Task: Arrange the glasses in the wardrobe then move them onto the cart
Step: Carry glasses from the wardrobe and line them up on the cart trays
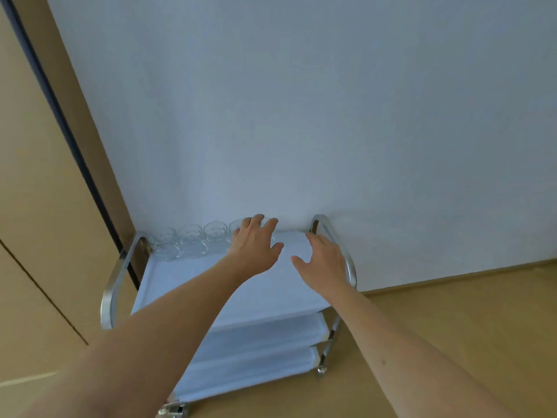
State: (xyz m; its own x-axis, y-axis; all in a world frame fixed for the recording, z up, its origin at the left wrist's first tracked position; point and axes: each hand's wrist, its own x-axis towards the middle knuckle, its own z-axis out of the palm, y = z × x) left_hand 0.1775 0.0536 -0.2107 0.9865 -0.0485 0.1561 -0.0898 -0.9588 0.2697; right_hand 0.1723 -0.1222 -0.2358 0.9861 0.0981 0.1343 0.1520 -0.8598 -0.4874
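A row of clear glasses (193,241) stands along the back edge of the cart (187,285) top, by the white wall (301,116), running left to right. The left hand (256,247) reaches over the right end of the row, fingers spread; whether it touches a glass I cannot tell. The right hand (324,262) hovers loose and holds nothing, farther from the row, above a tan floor (452,327).

I face a plain white wall (301,101) in soft, even light. Pale wooden floor (452,327) runs below it, and a tan wooden panel (36,206) stands at my left.
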